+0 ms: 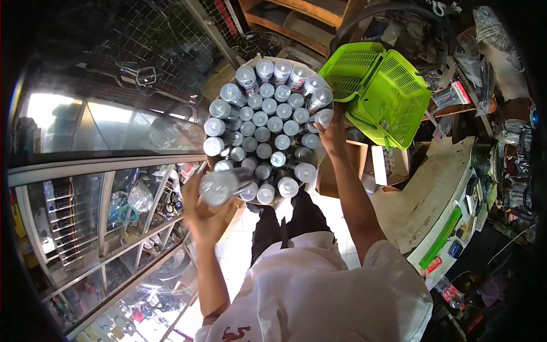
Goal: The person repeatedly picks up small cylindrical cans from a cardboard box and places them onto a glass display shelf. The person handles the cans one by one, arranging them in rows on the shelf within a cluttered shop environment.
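Many spray cans with clear caps [262, 134] stand upright, packed together on a round stand in front of me. Taller ones with printed labels ring the outer edge. My left hand [203, 208] is closed around a spray can [219, 188], held tilted above the near left side of the group and blurred by motion. At the right rim, my right hand [335, 132] has its fingers round the clear cap of another spray can [323, 118]. The lower part of that can is hidden among its neighbours.
Two bright green plastic baskets [393, 94] sit at the far right, beside the cans. Below them are open cardboard boxes [390, 165] and a worn bench top [433, 188]. A glass display case [125, 199] runs along the left. Wooden shelves [307, 17] stand behind.
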A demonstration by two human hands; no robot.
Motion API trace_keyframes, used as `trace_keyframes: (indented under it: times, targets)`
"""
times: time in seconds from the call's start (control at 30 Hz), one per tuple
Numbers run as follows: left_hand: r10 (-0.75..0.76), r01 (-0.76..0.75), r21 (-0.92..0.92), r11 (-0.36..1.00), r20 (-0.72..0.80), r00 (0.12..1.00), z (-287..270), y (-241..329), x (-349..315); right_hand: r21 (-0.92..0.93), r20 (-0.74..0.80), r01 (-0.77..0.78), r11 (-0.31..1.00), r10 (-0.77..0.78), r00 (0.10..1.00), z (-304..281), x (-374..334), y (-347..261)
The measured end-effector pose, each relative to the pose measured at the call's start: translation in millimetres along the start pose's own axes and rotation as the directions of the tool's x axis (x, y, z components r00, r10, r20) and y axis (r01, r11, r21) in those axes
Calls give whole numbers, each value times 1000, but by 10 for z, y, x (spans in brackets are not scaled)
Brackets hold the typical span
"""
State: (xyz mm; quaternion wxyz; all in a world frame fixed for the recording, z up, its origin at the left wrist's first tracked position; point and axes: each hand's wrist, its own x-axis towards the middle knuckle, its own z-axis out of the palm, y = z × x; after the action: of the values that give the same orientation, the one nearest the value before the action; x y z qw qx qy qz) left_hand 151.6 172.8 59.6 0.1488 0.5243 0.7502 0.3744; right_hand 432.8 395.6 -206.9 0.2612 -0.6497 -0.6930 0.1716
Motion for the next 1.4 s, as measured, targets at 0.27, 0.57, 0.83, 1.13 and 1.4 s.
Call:
trace_keyframes:
  times: [0.27, 0.57, 0.83, 1.13, 1.4]
  targets:
    - [223, -186, -134, 973, 357, 907, 2012, -128, 480, 304, 7, 3, 953, -6, 1000, -444, -226, 137]
    - [264, -239, -137, 961, 708, 655, 3039, -477, 350, 579, 431, -446, 683, 209, 878, -544, -881, 263]
    - [243, -201, -150, 968, 755, 609, 2970, -439, 309, 461, 512, -408, 788, 139, 848, -261, -931, 412]
    - [221, -89, -266, 960, 522, 824, 2426, -645, 179, 299, 436, -116, 947, -27, 899, -183, -711, 485]
    - [-64, 155, -310, 938, 284, 957, 601, -719, -131, 397, 357, 47, 917, -201, 912, -476, -603, -884]
